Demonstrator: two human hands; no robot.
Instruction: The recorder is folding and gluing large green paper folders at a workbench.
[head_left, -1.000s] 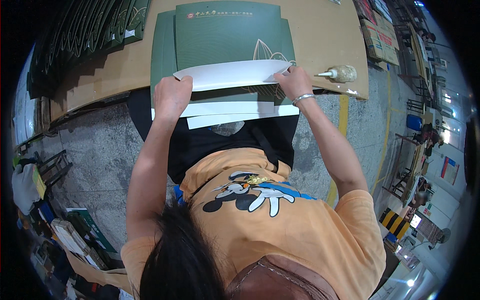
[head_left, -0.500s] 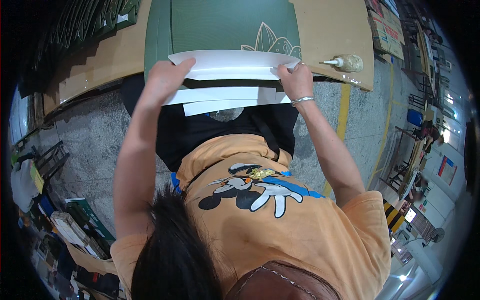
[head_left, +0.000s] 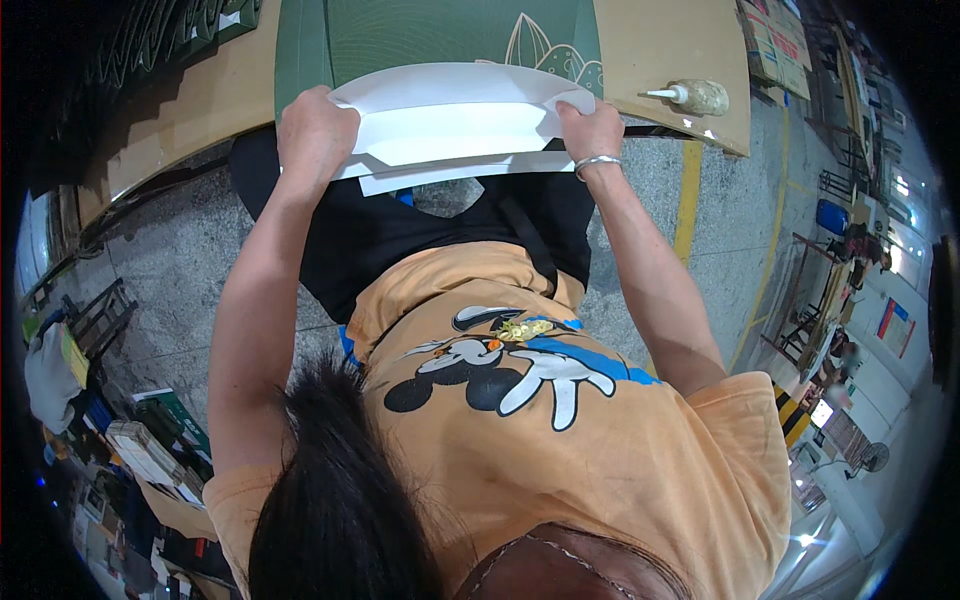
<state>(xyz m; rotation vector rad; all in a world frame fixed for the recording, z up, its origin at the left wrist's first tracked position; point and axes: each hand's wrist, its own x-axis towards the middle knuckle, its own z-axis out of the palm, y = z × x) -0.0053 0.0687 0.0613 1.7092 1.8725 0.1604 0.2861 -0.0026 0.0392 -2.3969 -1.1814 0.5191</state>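
A green printed paper bag with a pale leaf pattern lies flat, its near end over the table edge. That end shows white paper flaps, pulled wide and bowed upward. My left hand grips the left corner of the white end, fingers closed. At the opposite corner my right hand, a bangle at its wrist, pinches the paper with the thumb on top. Below them a narrow white flap hangs toward my lap. The fingers under the paper are hidden.
On the tan tabletop, a glue bottle with a white nozzle lies right of the bag. Dark green bags are stacked at the far left. Beyond the table's right edge stand cardboard boxes. My lap is just below the near edge.
Both hands have kept hold of the bag. My left hand has shifted left and away from me. The white end has opened wider and bowed, and the hanging flap has risen.
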